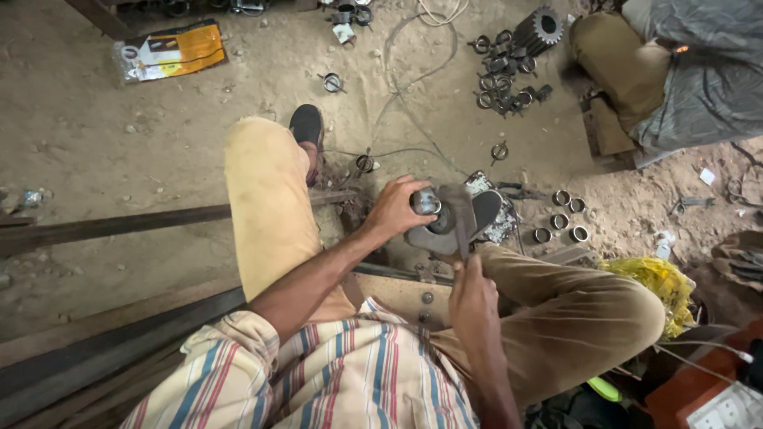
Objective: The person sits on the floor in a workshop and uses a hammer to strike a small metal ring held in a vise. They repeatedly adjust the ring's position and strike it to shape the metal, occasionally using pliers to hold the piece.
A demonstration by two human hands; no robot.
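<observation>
A short metal cylinder [427,203] is gripped by the closed left hand [395,210] above the sandal [485,208]; a flat metal tool [458,218] is clasped by the right hand [470,298]. An orange-and-white rectangular packet [168,52] is seen upper left.

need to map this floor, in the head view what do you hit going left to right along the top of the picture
orange and white packet → lone metal ring → pile of metal rings → black toothed gear → another person's tan trouser leg → grey cloth
</observation>
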